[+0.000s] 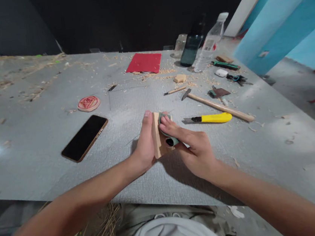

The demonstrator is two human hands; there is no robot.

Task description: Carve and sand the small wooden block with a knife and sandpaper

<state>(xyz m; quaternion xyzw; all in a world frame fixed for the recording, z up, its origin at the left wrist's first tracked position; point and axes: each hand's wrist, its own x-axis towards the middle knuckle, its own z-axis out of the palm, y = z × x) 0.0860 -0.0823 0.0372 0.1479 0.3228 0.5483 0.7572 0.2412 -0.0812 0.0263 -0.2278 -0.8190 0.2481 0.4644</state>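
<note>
My left hand (145, 144) grips a small flat wooden block (157, 137) held upright on its edge over the grey table (49, 145). My right hand (190, 142) presses a rolled piece of grey-green sandpaper (167, 132) against the block's right face, fingers wrapped round the roll. Both hands meet at the table's middle, near its front edge.
A black phone (84, 137) lies left of my hands. A yellow utility knife (211, 118), a wooden-handled hammer (218, 105) and a pencil (175, 90) lie to the right. A round carved disc (88, 103), a red sheet (144, 63), bottles (193, 47) and wood shavings sit farther back.
</note>
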